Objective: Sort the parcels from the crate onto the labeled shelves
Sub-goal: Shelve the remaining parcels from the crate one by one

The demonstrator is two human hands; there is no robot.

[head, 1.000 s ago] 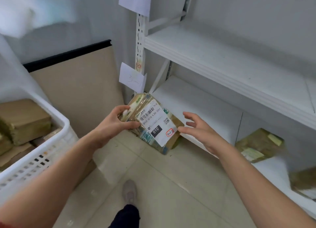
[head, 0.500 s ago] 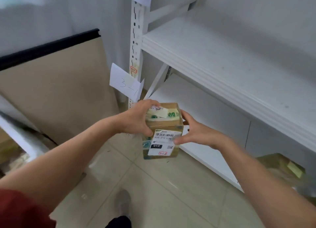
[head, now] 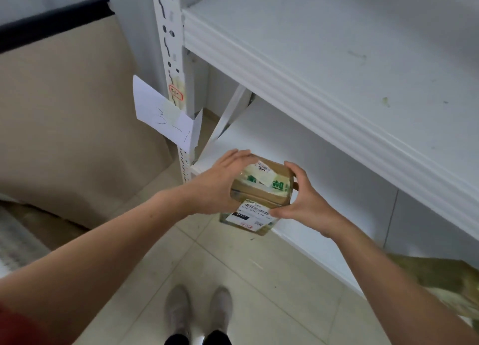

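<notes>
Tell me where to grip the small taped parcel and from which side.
Grip the small taped parcel by its two opposite short side faces, one palm from the left and one from the right, as the left hand and right hand do. It is boxy with flat sides, and this probably leaves the shipping label readable.

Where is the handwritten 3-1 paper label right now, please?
In the head view, the paper label hangs on the white shelf upright, up-left of the held parcel.

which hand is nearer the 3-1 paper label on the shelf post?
Left. The left hand grips the parcel just below-right of the label; the right hand holds the parcel's far side.
</notes>
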